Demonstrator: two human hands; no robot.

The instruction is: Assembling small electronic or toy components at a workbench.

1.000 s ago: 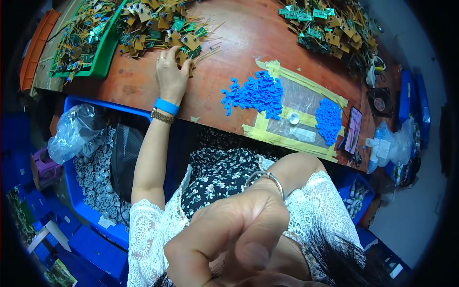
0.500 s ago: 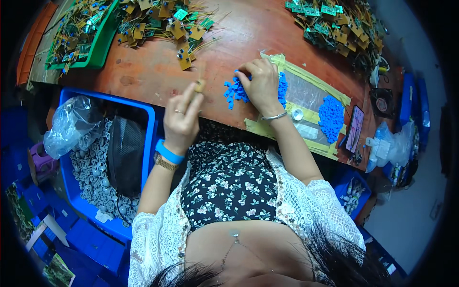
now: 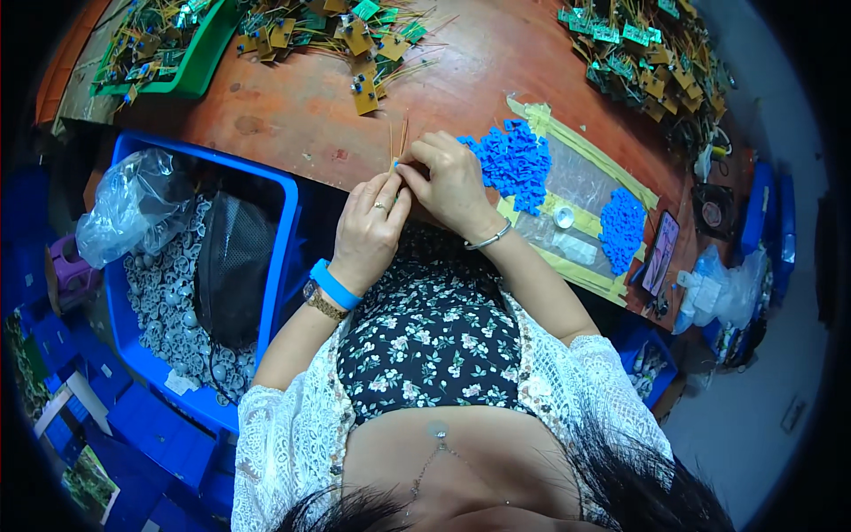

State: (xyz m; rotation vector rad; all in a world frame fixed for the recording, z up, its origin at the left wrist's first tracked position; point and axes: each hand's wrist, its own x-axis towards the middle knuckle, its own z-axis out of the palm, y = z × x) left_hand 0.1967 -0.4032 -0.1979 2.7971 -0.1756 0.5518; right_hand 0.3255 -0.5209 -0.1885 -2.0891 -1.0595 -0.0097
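My left hand (image 3: 368,226) is closed, pinching a small circuit board whose thin orange wires (image 3: 404,135) stick up beyond the fingertips. Fingers hide most of that board. My right hand (image 3: 449,182) meets it there, thumb and forefinger pinched at a tiny blue plastic piece (image 3: 398,163) against the board; how the two fit together is too small to tell. Just right of my right hand lies a loose heap of blue plastic pieces (image 3: 516,164), and a second blue pile (image 3: 623,229) sits farther right on the taped plastic sheet (image 3: 581,168).
Wired boards (image 3: 359,40) spread over the wooden table (image 3: 292,124), beside a green tray (image 3: 195,75) of more boards. Another board heap (image 3: 651,62) lies far right. A phone (image 3: 660,253) leans at the right edge. A blue bin (image 3: 291,222) of grey parts stands left, below the table.
My right hand has left the blue heap and come left to meet my left hand, which moved slightly right with the board. The view has shifted a little.
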